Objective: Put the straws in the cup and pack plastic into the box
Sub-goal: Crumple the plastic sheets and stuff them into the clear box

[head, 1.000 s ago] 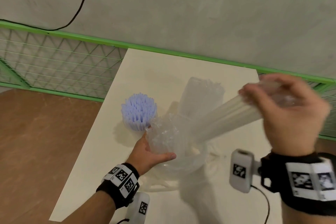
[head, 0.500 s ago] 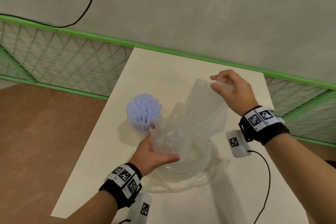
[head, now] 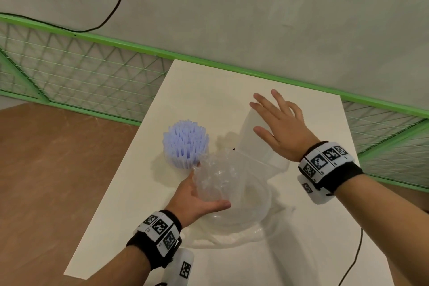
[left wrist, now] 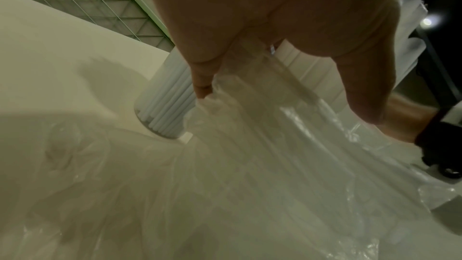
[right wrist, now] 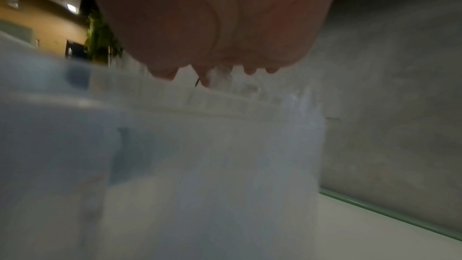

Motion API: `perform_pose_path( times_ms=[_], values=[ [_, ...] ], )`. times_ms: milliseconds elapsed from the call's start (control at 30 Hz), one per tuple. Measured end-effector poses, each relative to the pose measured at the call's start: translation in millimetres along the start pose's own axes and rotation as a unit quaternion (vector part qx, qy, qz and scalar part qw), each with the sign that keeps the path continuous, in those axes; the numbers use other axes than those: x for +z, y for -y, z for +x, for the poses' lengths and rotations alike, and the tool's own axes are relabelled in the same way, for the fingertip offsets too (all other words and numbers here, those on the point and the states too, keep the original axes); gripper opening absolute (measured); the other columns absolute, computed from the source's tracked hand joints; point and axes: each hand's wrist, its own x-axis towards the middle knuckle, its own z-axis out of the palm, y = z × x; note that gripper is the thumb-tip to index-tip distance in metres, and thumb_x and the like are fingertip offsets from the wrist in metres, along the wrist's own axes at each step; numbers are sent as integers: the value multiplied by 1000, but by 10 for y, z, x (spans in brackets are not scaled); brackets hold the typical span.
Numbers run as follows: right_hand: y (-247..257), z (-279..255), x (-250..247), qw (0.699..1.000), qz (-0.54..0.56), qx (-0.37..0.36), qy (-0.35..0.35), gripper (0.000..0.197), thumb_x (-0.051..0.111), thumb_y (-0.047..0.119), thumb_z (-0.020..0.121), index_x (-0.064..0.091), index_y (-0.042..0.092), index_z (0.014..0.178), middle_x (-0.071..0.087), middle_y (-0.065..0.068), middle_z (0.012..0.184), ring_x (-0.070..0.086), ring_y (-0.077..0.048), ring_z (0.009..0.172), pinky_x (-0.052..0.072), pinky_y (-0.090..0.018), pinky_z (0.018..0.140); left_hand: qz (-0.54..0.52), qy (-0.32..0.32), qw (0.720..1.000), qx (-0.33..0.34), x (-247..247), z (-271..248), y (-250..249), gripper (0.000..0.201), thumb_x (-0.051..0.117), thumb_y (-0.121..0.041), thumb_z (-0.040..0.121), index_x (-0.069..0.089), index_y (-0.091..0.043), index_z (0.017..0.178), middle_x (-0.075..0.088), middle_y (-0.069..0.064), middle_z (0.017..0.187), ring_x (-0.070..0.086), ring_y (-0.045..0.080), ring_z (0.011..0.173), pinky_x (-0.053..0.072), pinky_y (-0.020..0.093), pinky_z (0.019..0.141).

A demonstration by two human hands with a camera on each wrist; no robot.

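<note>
On the table, the left hand grasps crumpled plastic above a clear box. Right hand, fingers spread and straight, rests on the raised lid. Just left, touching the plastic, 1 cup holds the straws upright.

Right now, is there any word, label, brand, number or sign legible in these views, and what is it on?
No readable words, brands or numbers in any view.
Left wristband: black-and-white square marker codes only; tiny characters beside them are too small to read.
Right wristband: the same, markers with illegible small print.
Wrist camera housings: one marker each, no text.
Cup of straws and crumpled plastic: unmarked.
</note>
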Motion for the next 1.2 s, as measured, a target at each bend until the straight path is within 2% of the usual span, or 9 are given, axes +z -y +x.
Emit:
perform_pose_path(
  times_ms=[67, 133, 300, 433, 533, 767, 833, 967, 1200],
  values=[
    [170, -109, -112, 996, 69, -18, -62, 50, 44, 35, 94, 41, 26, 143, 40, 6, 150, 31, -22, 140, 24, -37, 106, -2, 4, 1000, -1, -10, -7, 20, 78, 96, -21, 54, 57, -24, 122, 73, -11, 110, 68, 6, 105, 50, 28, 96],
    [342, -260, -174, 988, 142, -44, -47, 47, 52, 25, 89, 50, 21, 136, 55, 2, 135, 48, -20, 124, 35, -35, 103, -5, 4, 1000, -3, -23, -22, 27, 76, 95, -17, 56, 58, -21, 122, 73, -10, 109, 68, 6, 104, 52, 27, 95],
    [679, -621, -79, 982, 170, -57, 66, 71, 64, 35, 86, 34, 20, 149, 44, 3, 147, 36, -13, 132, 25, -16, 108, -11, 10, 1000, 3, -11, -59, 28, 71, 93, -8, 58, 59, -18, 121, 74, -8, 106, 70, 7, 101, 54, 16, 81],
    [765, -697, 76, 988, 139, -67, 20, 66, 67, 39, 84, 45, 15, 142, 56, 2, 134, 41, -17, 122, 34, -21, 103, -15, 15, 1000, 11, 14, -88, 1, 69, 91, -3, 60, 59, -18, 119, 75, -9, 105, 70, 6, 98, 51, 12, 76],
    [793, -734, 156, 985, 164, -55, -24, 51, 70, 36, 83, 55, 15, 127, 61, 3, 119, 48, -14, 112, 33, -15, 96, -14, 17, 1000, 11, 15, -93, -4, 67, 91, -3, 60, 60, -17, 118, 75, -8, 103, 70, 6, 96, 51, 12, 75],
    [888, -828, 297, 962, 268, 18, -44, 21, 67, 30, 90, 57, 22, 106, 63, 14, 102, 59, -5, 94, 45, -20, 83, -17, 13, 1000, 9, 9, -75, 17, 67, 92, -5, 60, 60, -18, 118, 75, -5, 102, 71, 9, 97, 52, 14, 76],
    [908, -839, 359, 956, 284, 26, -72, 18, 68, 24, 90, 57, 22, 104, 61, 15, 94, 56, -1, 89, 43, -16, 80, -22, 12, 1000, 7, 3, -76, 20, 67, 92, -4, 60, 61, -16, 117, 76, -4, 102, 71, 10, 96, 53, 15, 76],
    [936, -852, 494, 951, 279, 35, -132, 15, 65, 13, 92, 62, 18, 106, 60, 9, 98, 56, -1, 90, 42, -10, 80, -27, 15, 999, 8, 0, -73, 27, 67, 92, -3, 59, 61, -14, 118, 76, -1, 103, 71, 13, 98, 53, 17, 78],
    [995, -861, 568, 942, 283, 52, -172, 15, 67, 7, 91, 63, 18, 101, 66, 8, 92, 60, -3, 84, 47, -16, 71, -27, 12, 1000, 9, -7, -77, 33, 68, 92, -4, 59, 60, -15, 118, 75, -1, 104, 71, 14, 99, 53, 18, 80]
  ],
)
